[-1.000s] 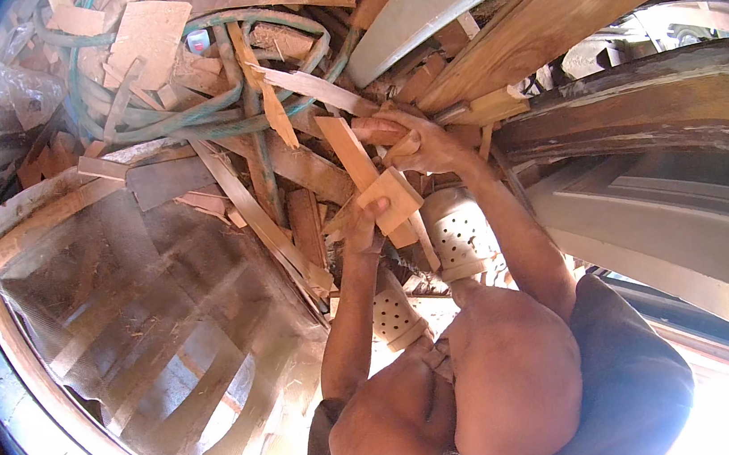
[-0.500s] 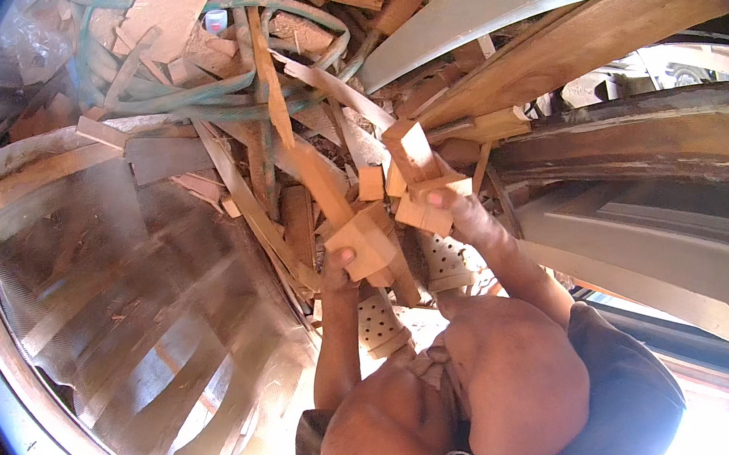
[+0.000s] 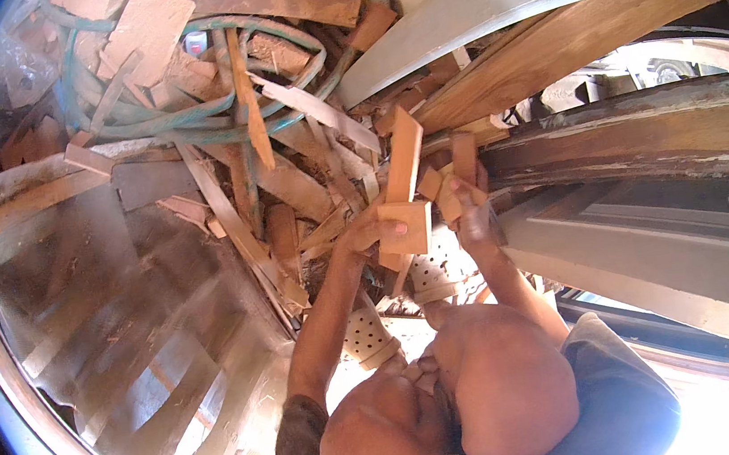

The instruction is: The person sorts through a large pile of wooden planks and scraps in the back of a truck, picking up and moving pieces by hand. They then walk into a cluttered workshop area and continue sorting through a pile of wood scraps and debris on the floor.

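My left hand point(image 3: 367, 230) is closed around wood offcuts, its thumb pressed on a squarish pale wood block point(image 3: 415, 214). A longer flat wood strip point(image 3: 403, 156) rises from behind that block, tilted away from me. Close by on the right, my right hand point(image 3: 472, 220) grips small wood blocks point(image 3: 450, 202), and a darker upright piece point(image 3: 464, 155) stands just beyond its fingers. That hand is slightly blurred, so which pieces it holds cannot be fully told. The two hands are apart, above a heap of scrap wood point(image 3: 292, 182).
A green hose point(image 3: 190, 120) lies coiled over the scraps at the far left. A mesh-covered frame point(image 3: 121, 300) fills the left side. Long boards point(image 3: 560, 52) and a dark wooden beam point(image 3: 624, 139) line the right. My perforated clogs point(image 3: 370, 335) are below the hands.
My left hand has moved right and up with its wood pieces, which are now turned more upright. My right hand has shifted slightly right, its blocks turned. The whole view has shifted a little.
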Demonstrator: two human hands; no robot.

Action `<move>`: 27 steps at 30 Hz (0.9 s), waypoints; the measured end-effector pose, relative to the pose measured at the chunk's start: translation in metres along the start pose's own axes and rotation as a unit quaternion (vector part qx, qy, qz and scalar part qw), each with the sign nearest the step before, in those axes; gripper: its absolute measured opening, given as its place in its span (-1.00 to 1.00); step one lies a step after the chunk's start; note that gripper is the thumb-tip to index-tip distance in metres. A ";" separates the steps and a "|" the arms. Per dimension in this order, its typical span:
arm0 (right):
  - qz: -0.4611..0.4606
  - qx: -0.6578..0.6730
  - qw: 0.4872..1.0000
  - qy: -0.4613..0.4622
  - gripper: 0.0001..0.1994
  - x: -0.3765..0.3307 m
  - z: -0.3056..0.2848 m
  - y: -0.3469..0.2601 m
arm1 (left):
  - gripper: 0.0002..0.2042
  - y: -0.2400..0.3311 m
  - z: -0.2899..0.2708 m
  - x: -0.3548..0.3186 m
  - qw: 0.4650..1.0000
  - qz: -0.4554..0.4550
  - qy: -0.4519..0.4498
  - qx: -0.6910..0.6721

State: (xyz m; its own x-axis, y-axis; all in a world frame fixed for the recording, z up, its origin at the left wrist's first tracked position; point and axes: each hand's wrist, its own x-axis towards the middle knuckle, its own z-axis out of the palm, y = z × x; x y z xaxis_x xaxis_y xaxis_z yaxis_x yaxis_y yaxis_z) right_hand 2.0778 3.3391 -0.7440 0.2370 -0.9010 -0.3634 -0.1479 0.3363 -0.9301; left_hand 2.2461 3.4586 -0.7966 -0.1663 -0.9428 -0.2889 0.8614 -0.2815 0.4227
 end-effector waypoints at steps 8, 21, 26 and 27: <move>0.040 -0.110 0.993 -0.007 -0.17 0.001 0.003 0.008 | -0.18 0.006 -0.024 0.031 0.989 -0.071 -0.082 0.104; -0.032 -0.281 0.959 -0.029 -0.26 0.013 -0.004 0.016 | -0.11 0.026 -0.020 0.055 0.976 -0.087 -0.158 0.119; -0.019 -0.239 0.971 -0.023 -0.30 0.008 -0.004 0.009 | -0.13 0.007 -0.018 0.052 0.972 -0.051 -0.114 0.197; -0.010 -0.181 0.983 -0.024 -0.31 0.003 -0.003 0.008 | -0.13 0.002 -0.016 0.046 0.975 -0.038 -0.107 0.189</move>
State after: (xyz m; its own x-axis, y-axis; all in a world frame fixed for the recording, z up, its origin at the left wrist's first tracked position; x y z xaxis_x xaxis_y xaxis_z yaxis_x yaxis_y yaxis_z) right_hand 2.0746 3.3384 -0.7524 0.2864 -0.8895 -0.3560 -0.4722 0.1923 -0.8602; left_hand 2.2477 3.4170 -0.8225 -0.3540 -0.9208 -0.1636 0.6113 -0.3602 0.7047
